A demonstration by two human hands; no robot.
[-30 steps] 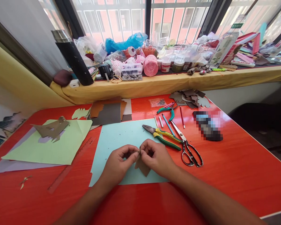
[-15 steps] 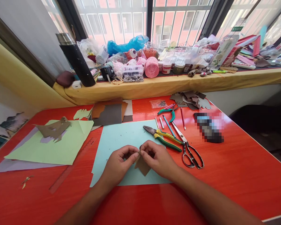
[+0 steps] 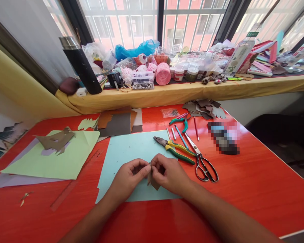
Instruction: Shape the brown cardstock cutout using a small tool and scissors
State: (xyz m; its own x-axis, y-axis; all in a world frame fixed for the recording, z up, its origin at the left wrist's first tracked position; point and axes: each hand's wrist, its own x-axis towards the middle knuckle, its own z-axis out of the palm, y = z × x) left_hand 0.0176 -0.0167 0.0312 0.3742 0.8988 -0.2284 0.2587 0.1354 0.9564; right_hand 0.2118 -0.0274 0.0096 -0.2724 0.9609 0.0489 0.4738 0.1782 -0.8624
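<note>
A small brown piece of material (image 3: pixel 155 184) hangs below my fingertips, over the light blue sheet (image 3: pixel 124 148). My left hand (image 3: pixel 133 175) pinches at its upper edge. Thumb and fingers of my right hand (image 3: pixel 166 172) grip the same piece, and the fingertips of both hands meet there. Just beyond my right hand lie yellow-green pliers (image 3: pixel 176 148) and black-handled scissors (image 3: pixel 201 162).
At the left, brown scraps (image 3: pixel 54 141) rest on a light green sheet (image 3: pixel 83 152), beside a clear ruler (image 3: pixel 74 182). Green-handled pliers (image 3: pixel 184 125), pencils and a scrap pile (image 3: pixel 205 108) lie farther back. A black flask (image 3: pixel 82 67) stands on the cluttered sill.
The brown piece has turned between my fingers and now shows a narrow fold or strip at its left side. The whole view has shifted slightly.
</note>
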